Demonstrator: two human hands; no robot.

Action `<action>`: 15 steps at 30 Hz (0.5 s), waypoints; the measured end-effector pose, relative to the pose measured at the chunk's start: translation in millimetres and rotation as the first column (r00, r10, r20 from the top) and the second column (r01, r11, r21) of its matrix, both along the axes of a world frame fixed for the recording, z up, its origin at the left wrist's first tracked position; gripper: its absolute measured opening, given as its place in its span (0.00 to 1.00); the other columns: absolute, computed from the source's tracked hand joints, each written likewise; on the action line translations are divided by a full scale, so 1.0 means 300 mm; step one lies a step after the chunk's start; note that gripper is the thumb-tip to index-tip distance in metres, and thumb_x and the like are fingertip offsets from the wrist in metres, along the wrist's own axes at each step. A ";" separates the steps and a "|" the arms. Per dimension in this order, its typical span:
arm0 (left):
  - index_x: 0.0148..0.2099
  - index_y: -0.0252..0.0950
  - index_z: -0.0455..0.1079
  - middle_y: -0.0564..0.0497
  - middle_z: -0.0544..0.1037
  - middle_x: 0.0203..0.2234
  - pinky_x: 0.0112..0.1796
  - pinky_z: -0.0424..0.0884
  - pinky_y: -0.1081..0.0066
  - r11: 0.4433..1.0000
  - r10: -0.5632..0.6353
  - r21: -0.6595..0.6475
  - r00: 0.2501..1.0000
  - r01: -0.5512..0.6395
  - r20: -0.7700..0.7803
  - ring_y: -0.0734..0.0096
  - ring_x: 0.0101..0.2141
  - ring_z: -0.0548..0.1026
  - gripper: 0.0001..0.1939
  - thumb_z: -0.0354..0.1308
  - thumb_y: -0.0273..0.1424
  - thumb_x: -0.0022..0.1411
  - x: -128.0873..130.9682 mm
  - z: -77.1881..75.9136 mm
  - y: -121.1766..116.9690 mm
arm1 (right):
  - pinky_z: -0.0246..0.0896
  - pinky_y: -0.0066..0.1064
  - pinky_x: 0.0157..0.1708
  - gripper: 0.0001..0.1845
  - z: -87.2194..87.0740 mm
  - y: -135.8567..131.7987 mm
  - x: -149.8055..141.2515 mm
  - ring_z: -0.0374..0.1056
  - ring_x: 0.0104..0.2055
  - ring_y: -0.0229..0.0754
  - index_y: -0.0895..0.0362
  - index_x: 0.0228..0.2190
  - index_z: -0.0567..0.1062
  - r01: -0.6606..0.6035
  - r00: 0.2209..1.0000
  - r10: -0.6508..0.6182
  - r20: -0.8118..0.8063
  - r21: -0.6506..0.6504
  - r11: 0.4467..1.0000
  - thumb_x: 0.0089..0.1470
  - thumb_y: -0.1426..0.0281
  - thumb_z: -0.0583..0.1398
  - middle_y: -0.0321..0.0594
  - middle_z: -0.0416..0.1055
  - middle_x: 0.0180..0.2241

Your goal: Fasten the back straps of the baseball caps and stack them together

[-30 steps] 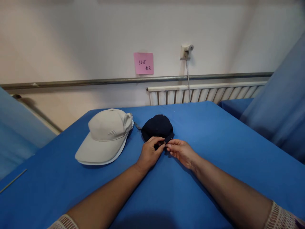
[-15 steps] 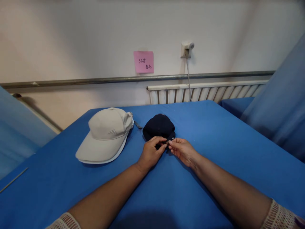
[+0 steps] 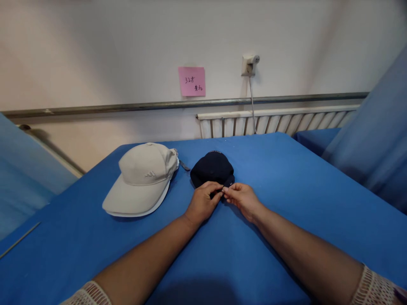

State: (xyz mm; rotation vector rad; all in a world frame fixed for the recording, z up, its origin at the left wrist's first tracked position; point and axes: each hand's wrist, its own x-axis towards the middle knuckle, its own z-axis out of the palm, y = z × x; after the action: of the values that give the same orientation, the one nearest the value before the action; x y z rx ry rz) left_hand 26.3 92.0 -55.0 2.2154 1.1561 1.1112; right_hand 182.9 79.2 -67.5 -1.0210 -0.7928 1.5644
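A dark navy cap (image 3: 212, 167) lies on the blue-covered table (image 3: 280, 254), its near edge turned toward me. My left hand (image 3: 205, 201) pinches the cap's strap at that near edge, thumb and forefinger pressed together. Close against it, my right hand (image 3: 243, 199) also pinches the strap, with its fingers curled. The fingertips of both hands almost meet, and they hide most of the strap and any buckle on it. To the left rests a light beige cap (image 3: 143, 178) with its brim toward me, stacked over a white edge.
A thin stick (image 3: 19, 240) lies at the table's left side. Behind the table, a white radiator (image 3: 273, 120) and a metal rail (image 3: 152, 105) run along the wall. Blue curtains (image 3: 378, 127) hang at both sides. A pink note (image 3: 192, 81) is stuck above the rail.
Both hands keep their pinch at the dark cap's near edge. My right fingertips have shifted slightly left, toward my left hand, and less of the strap end shows.
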 end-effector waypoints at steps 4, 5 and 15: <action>0.45 0.37 0.74 0.49 0.77 0.39 0.39 0.75 0.68 1.000 0.002 -0.007 1.000 -0.002 -0.004 0.72 0.35 0.76 0.12 0.59 0.25 0.58 0.003 -0.007 0.000 | 0.61 0.28 0.28 0.21 0.003 -0.004 -0.005 0.66 0.24 0.33 0.58 0.21 0.69 0.026 0.999 -0.027 0.029 0.025 0.999 0.31 0.62 0.73 0.35 0.72 0.21; 0.47 0.37 0.73 0.49 0.77 0.39 0.38 0.75 0.69 1.000 0.011 -0.014 1.000 -0.011 0.003 0.73 0.33 0.76 0.14 0.59 0.24 0.57 0.004 -0.010 0.000 | 0.61 0.28 0.27 0.21 0.003 -0.004 -0.005 0.66 0.23 0.33 0.58 0.21 0.69 0.025 0.999 -0.025 0.025 0.021 0.999 0.30 0.63 0.73 0.35 0.72 0.21; 0.56 0.36 0.64 0.49 0.78 0.41 0.39 0.75 0.69 0.997 0.010 -0.079 1.000 -0.009 0.020 0.73 0.34 0.77 0.23 0.60 0.26 0.57 0.002 -0.014 0.000 | 0.61 0.26 0.26 0.18 0.012 -0.005 -0.002 0.68 0.26 0.34 0.59 0.22 0.70 0.021 0.999 -0.023 -0.042 -0.049 0.999 0.33 0.67 0.72 0.37 0.72 0.22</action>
State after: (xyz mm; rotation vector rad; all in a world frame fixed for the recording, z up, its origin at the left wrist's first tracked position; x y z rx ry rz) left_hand 26.8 92.2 -59.2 2.1364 1.1830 1.0706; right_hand 182.1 77.6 -63.9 -1.0241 -0.7154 1.5884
